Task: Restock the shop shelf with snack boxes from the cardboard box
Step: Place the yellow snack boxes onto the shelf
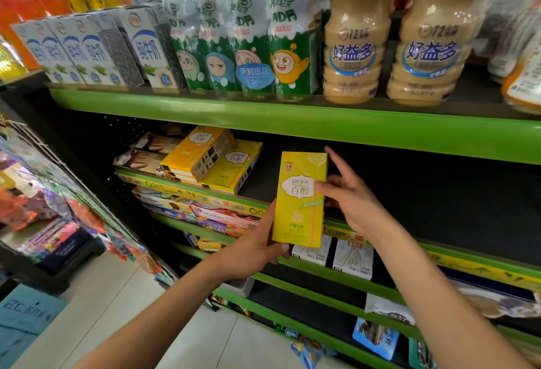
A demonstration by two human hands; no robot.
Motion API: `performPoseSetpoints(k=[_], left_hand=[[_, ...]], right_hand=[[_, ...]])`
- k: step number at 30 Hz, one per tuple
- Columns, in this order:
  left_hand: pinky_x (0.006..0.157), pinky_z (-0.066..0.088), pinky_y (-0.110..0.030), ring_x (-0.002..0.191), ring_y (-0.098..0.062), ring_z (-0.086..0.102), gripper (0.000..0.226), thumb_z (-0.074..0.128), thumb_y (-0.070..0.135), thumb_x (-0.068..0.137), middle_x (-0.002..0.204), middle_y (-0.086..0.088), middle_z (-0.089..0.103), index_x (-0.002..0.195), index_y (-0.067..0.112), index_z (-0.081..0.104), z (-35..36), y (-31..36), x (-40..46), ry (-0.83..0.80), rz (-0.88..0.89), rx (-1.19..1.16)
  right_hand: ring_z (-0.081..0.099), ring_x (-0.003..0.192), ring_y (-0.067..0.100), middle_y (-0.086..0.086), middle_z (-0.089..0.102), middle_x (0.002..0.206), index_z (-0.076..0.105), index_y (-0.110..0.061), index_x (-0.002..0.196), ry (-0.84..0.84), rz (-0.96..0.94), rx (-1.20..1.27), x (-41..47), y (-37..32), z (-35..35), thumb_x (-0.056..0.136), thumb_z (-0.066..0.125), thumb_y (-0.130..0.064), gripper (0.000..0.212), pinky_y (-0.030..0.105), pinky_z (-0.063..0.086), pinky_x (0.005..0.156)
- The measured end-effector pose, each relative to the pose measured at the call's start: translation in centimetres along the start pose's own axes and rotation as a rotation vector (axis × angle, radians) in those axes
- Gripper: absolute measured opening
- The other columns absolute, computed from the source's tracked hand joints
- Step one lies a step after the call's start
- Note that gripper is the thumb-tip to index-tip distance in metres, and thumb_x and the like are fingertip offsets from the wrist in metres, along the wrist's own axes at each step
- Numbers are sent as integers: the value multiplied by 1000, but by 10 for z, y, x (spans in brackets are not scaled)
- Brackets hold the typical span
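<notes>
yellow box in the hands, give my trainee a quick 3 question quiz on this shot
1. True or false: both hands hold the yellow box.
2. The box is held: A) upright B) flat C) upside down.
3. Fill in: the stack of like yellow boxes lies on the shelf to the box's ____.

Key:
1. True: the left hand grips the bottom, the right hand pinches the right edge.
2. A
3. left
</notes>
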State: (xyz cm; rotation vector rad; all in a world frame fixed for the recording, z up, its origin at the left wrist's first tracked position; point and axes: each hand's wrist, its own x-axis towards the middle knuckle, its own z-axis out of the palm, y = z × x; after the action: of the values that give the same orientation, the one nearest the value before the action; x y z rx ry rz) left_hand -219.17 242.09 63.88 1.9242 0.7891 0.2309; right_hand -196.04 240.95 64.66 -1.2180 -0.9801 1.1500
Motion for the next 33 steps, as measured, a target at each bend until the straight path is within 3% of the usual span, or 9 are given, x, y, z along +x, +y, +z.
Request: performPoseSetpoints(k=[4,7,10,14,17,20,22,29,33], left_hand=[[80,59,-41,101,-15,67,84,55,23,98,118,19,62,148,57,-3,2,-4,2,20,12,6],[77,57,-27,103,-10,67,84,56,24,98,120,26,61,146,60,-2,1,-7,2,13,-1,-3],[75,53,-17,103,-5,66,84,57,23,97,121,29,60,146,61,-1,1,-7,2,10,-14,-11],[76,50,-14,104,1,63,88,58,21,97,123,32,58,145,63,-2,0,-7,0,42,-12,-4],[84,51,-19,108,3,60,92,59,22,96,131,33,54,142,67,-7,-2,-7,-3,59,-16,2],[105,45,-39,126,-1,52,94,60,23,95,143,30,46,142,67,-9,-3,-6,-5,61,-16,-7],[112,40,-48,132,-4,47,94,61,23,95,146,29,43,143,66,-8,-3,-6,-6,56,-12,-10],[114,34,-52,137,-6,43,95,62,21,94,149,22,44,147,60,-7,-3,-9,-6,66,11,-16],[113,36,-54,135,-5,45,94,63,24,94,146,23,47,147,60,-6,-4,-8,-5,69,15,0]], right_hand=[[69,86,16,8,69,93,34,-53,143,-8,-10,-13,0,0,-1,90,67,-8,77,30,49,69],[67,93,23,11,68,96,31,-52,144,-10,-16,-33,-2,-1,-1,91,64,-8,76,38,49,78],[66,96,25,14,67,100,27,-45,149,-23,-27,-68,-4,-2,1,94,61,-7,75,40,48,80],[65,96,26,10,68,100,29,-44,149,-22,-38,-67,-5,-3,0,95,59,-5,73,42,46,79],[66,97,26,5,71,98,35,-53,139,-27,-55,-50,-7,-2,0,95,59,-5,69,46,47,82],[69,98,24,2,73,96,39,-62,126,-28,-65,-55,-10,-2,-1,94,59,-5,68,51,50,87],[70,99,23,2,74,97,40,-63,125,-33,-66,-50,-12,-2,-1,94,59,-5,69,51,51,88],[70,100,25,1,73,95,39,-60,127,-58,-61,-35,-13,-5,-1,93,60,-4,69,56,49,94],[70,100,25,2,73,97,36,-57,133,-72,-48,-31,-14,-6,-3,89,63,2,79,56,49,96]])
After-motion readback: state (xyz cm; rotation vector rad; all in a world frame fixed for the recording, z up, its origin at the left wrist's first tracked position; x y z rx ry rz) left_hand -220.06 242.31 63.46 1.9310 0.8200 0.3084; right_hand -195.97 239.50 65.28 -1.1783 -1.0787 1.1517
